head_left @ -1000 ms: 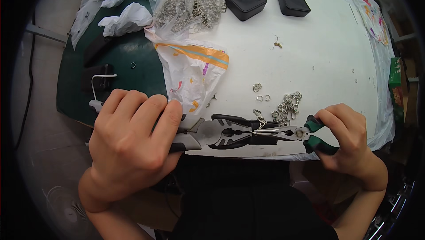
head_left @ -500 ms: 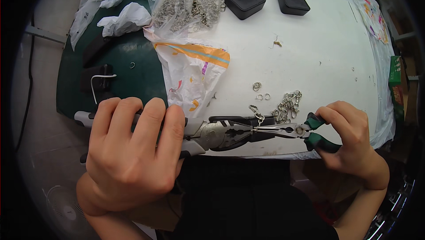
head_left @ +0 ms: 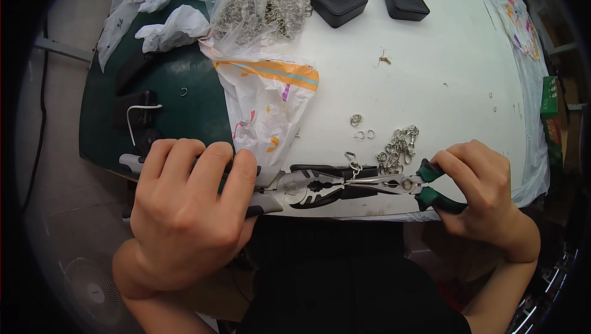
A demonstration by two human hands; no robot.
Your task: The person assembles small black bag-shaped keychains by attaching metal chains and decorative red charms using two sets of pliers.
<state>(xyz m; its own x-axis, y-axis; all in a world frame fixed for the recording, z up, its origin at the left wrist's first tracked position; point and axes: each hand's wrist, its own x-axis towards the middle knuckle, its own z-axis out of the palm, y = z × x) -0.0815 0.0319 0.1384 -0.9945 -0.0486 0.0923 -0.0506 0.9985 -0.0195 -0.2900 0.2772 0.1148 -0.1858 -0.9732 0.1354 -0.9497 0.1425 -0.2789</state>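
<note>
My left hand (head_left: 188,214) is closed around the grey-and-black handles of a large pair of pliers (head_left: 295,189), whose jaws point right. My right hand (head_left: 477,180) grips green-handled needle-nose pliers (head_left: 407,184), their slim jaws pointing left. The tips of both tools meet near the table's front edge, at a small silver swivel clasp (head_left: 353,161) with a link. Whatever is pinched between the tips is too small to make out. Beneath the tools lies a black item with loop-like straps (head_left: 360,192), partly hidden. Just beyond, a pile of silver clasps and rings (head_left: 400,149) rests on the white surface.
Several loose rings (head_left: 357,121) lie beyond the tools. Two small black handbags (head_left: 338,3) stand at the back. A clear bag of metal rings (head_left: 261,11) sits beside a patterned plastic bag (head_left: 268,103). To the left, a black device (head_left: 135,109) lies on the green mat (head_left: 191,115).
The joined pliers have shifted slightly left, and the right-hand tool's handles are a little lower or more closed. My left hand has moved slightly right.
</note>
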